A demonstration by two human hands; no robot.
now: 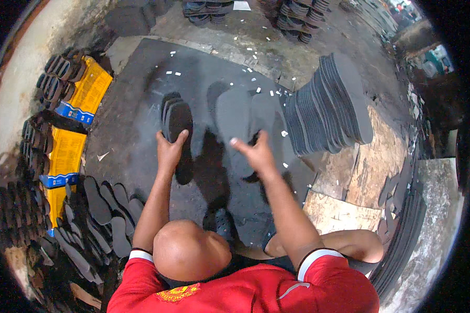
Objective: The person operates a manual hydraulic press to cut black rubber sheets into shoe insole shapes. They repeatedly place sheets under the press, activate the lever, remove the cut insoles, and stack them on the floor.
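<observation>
On the dark mat in front of me, my left hand (171, 148) grips a small stack of black shoe soles (178, 117), thumb on one side and fingers on the other. Beside it, my right hand (253, 151) is closed at the near end of a grey sole (233, 112). A second grey shape like a sole (263, 112) lies close to its right; blur hides whether the hand holds both. Just right of these, a tall stack of grey soles (326, 104) leans over in a fanned row.
Dark sandals or soles (60, 75) stand at the left by yellow and blue sacks (68, 151). Loose soles (96, 201) lie at the lower left. More stacks (300, 18) stand at the far side. White scraps (177, 73) dot the dark mat (136, 104). Wooden boards (373, 167) lie at the right.
</observation>
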